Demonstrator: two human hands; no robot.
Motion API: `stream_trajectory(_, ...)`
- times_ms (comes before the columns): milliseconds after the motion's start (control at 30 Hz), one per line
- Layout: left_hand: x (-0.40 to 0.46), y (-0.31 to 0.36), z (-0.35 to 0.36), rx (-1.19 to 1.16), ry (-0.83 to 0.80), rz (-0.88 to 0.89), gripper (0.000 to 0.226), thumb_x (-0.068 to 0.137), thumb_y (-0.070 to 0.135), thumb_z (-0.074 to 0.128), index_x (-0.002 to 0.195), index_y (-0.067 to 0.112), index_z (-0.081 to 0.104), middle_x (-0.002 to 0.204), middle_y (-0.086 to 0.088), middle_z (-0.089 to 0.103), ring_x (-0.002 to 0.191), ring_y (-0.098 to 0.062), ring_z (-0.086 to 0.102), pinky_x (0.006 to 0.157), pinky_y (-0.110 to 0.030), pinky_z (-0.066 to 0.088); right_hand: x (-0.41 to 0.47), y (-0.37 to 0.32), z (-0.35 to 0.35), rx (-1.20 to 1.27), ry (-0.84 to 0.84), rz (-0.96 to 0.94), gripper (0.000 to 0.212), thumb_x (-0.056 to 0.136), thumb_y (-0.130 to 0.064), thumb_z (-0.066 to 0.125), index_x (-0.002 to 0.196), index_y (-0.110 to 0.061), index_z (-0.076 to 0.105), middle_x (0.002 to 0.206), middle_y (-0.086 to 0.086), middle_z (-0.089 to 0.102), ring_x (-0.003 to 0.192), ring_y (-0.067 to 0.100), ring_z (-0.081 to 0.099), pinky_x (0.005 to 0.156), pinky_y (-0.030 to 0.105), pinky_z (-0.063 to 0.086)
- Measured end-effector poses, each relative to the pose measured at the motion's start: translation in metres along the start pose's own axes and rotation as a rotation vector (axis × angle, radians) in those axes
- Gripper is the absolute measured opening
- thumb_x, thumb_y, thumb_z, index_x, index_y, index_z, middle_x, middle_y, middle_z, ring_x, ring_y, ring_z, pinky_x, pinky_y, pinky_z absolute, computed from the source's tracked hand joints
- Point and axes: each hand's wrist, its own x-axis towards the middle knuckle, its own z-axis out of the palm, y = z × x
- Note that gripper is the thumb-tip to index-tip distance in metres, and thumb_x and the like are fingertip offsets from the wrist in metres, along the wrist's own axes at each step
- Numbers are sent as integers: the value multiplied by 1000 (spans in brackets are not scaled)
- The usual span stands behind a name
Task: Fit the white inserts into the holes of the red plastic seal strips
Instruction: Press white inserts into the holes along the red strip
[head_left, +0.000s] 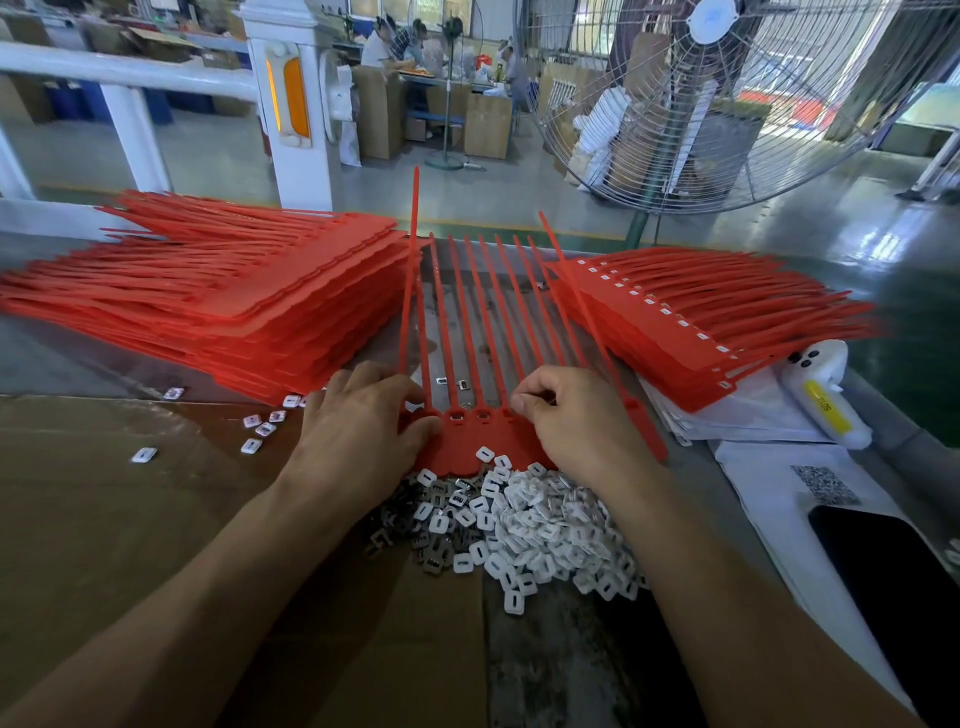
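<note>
Red seal strip (483, 364) between stacks, left hand (358, 431) pressing, right hand (576, 421) pinching

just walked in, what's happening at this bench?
A person is fitting white inserts, heaped nearest them, into the holes of a sheet of red seal strips lying between the hands. The left hand presses flat on the sheet's left end; the right hand has its fingers curled at a hole, apparently pinching something there. A tall stack of red strips sits left; a stack showing white inserts in its holes sits right.
</note>
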Motion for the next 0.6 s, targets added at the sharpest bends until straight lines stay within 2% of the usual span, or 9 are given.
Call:
stream_trajectory(167,-1,-2,0,-2,4,3,40,95,54,58,130,34,61,141,8,47,135,-17,35,115,-44,24,-1,-2,3,-73,-10,-7,11,99,-31,67,97,-25,76,102,-11,69,88,1,61,72,21,46)
stream_trajectory(300,-1,-2,0,-1,3,2,41,95,55,58,130,34,61,141,7,47,135,-17,35,115,-44,24,-1,-1,5,-66,11,5,9,97,-33,69,93,-29,77,91,-22,63,83,-5,58,68,15,41)
stream_trajectory(433,-1,-2,0,3,3,2,41,95,55,58,130,34,60,141,7,47,135,-17,35,115,-44,24,0,-2,8,-21,39,44,6,94,-32,73,91,-29,77,85,-22,67,78,-2,64,71,22,51)
stream_trajectory(600,-1,-1,0,3,0,0,41,95,54,58,130,34,61,141,7,47,135,-17,35,116,-44,24,1,-5,8,-16,65,55,5,92,-32,76,89,-29,76,82,-18,69,76,0,65,69,25,53)
